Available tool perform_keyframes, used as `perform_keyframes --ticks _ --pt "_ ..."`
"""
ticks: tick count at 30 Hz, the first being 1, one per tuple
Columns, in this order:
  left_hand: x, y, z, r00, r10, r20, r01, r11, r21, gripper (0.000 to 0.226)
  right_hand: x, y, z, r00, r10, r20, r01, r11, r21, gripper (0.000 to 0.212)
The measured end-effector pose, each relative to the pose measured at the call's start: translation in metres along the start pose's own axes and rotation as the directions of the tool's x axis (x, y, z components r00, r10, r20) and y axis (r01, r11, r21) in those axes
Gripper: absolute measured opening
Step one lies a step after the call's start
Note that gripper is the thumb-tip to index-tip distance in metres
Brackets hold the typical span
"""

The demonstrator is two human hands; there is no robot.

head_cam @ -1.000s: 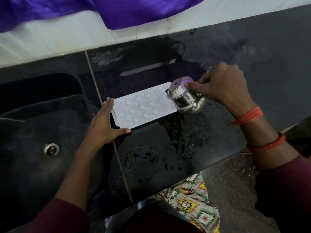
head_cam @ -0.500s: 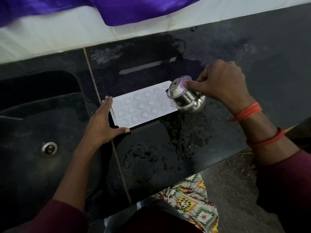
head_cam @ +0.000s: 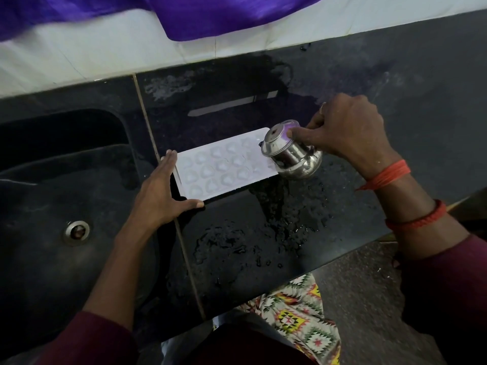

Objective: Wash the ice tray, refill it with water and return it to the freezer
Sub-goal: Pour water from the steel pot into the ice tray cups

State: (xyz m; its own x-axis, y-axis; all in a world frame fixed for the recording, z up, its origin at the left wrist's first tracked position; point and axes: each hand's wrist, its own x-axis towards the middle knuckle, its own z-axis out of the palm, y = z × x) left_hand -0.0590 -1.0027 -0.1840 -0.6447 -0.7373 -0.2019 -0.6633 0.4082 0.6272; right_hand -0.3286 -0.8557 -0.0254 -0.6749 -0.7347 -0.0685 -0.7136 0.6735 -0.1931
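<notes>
Fingers (head_cam: pixel 168 164) of the left hand (head_cam: pixel 155 198) lie straight against the left end of the one white ice tray (head_cam: pixel 224 164), with the thumb spread along its near corner and the forearm reaching over the sink (head_cam: pixel 52 180). The right hand (head_cam: pixel 345 130) curls its fingers round one small steel pot (head_cam: pixel 290 156), tilted over the tray's right end. The tray lies flat on the wet black tabletop (head_cam: pixel 263 233). Two red threads (head_cam: pixel 387 175) circle the right wrist.

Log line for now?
refill | right hand holds steel pot tilted over ice tray | left hand braces tray end | counter wet
</notes>
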Motion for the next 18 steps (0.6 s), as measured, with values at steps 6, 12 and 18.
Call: perform_keyframes --ticks 6,12,18 --pt "0.0002 -0.0006 -0.0008 1.0 -0.004 -0.002 0.004 1.0 -0.004 0.131 0.0006 0.0007 -0.0003 1.0 -0.005 0.009 0.005 1.0 -0.02 0.051" --pt "-0.0005 0.0001 -0.0003 1.0 -0.008 -0.005 0.008 1.0 -0.011 0.131 0.0027 0.0009 -0.0008 1.0 -0.003 0.005 0.004 0.999 -0.053 0.052" --pt "0.0003 -0.0008 -0.0008 1.0 -0.013 -0.003 0.013 1.0 -0.006 0.131 0.0027 0.0001 -0.0008 1.0 -0.003 0.028 0.004 0.999 -0.043 0.051"
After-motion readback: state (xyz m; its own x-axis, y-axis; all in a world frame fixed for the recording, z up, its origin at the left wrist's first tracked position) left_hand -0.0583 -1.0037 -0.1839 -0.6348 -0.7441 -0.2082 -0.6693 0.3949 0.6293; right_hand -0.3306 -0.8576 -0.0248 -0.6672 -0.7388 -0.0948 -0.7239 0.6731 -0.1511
